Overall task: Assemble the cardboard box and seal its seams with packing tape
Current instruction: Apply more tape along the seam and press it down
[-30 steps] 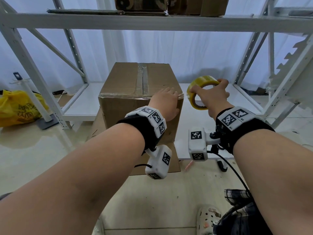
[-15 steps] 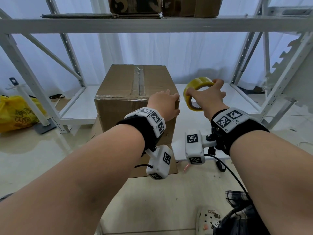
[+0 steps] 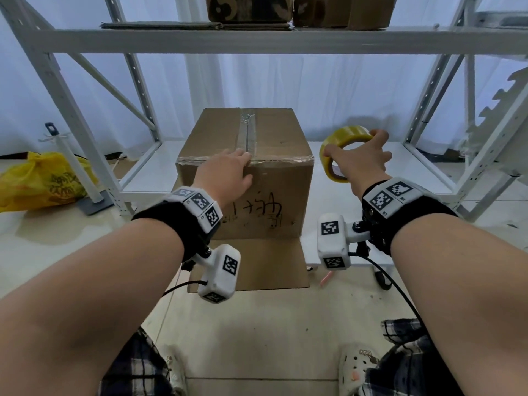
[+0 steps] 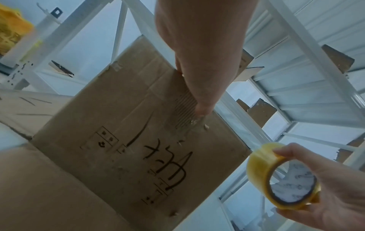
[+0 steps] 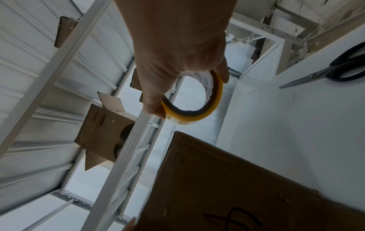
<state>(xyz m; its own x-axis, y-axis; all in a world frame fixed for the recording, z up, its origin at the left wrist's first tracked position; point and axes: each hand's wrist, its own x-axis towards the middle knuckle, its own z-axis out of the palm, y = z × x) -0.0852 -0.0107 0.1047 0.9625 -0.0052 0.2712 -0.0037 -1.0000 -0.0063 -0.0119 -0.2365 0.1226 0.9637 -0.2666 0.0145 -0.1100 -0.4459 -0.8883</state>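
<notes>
Clearly the main risk sits with the yellow roll of clear packing tape (image 3: 343,150), which the right hand (image 3: 361,164) pinches by the rim only, thumb on the near edge and fingers curled over the far edge; such a light grip could let the roll twist or drop, and no free tape end shows, so the loose end may have stuck back onto the roll and be hard to find. The left hand (image 3: 225,174) lies flat, fingers straight, pressing the near top edge of the brown cardboard box (image 3: 257,212), just beside the taped centre seam (image 3: 247,130). If that press lets go, the box could slide on the white shelf (image 3: 357,192). Relative to the right grip, the box stands to its left and slightly lower, apart from the roll; black-handled scissors (image 5: 335,70) lie to its right
</notes>
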